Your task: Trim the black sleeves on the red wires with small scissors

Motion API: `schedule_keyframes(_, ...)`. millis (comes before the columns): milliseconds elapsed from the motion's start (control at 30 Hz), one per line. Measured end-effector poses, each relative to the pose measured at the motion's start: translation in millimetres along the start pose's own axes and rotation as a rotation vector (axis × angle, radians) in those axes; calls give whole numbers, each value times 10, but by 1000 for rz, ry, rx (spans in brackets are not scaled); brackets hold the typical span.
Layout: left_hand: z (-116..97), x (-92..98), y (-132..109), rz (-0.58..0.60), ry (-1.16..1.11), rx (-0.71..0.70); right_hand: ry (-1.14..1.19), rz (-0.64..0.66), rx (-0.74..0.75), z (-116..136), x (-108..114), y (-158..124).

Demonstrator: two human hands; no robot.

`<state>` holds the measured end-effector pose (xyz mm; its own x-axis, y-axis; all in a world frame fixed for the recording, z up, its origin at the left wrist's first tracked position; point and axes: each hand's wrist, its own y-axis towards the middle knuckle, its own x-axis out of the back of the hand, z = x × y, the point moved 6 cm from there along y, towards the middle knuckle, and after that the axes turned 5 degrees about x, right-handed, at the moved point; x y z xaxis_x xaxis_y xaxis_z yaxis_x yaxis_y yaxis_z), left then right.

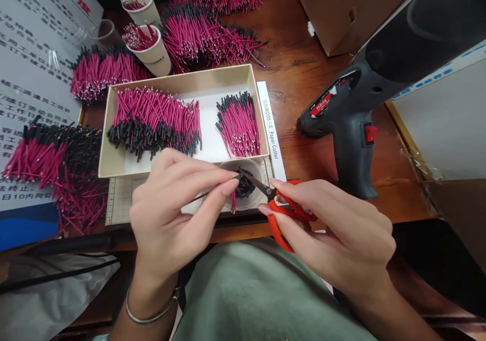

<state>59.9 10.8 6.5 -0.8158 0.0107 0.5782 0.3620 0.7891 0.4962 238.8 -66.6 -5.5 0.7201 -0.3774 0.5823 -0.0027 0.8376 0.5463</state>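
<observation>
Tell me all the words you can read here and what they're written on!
"SUNWOOD" and "Paper Cutter": on the white edge strip of the paper cutter beside the box.
Poster at left: rows of black Chinese characters and large red ones at the top, too tilted and blurred to read surely; "10" shows in the bottom row.
Red label on the black glue gun: too small to read.
Paper cup: print too small to read.
</observation>
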Motion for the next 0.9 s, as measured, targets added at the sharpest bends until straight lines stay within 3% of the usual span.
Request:
schedule_keyframes(267,-155,78,-51,3,26,159,278,7,-187,-64,25,31)
schedule_keyframes(600,-143,74,-53,5,-17,165,399,-53,-395,-94,24,55)
schedule_keyframes(900,-207,27,-43,109,-50,158,615,-115,-542,-104,-58,171)
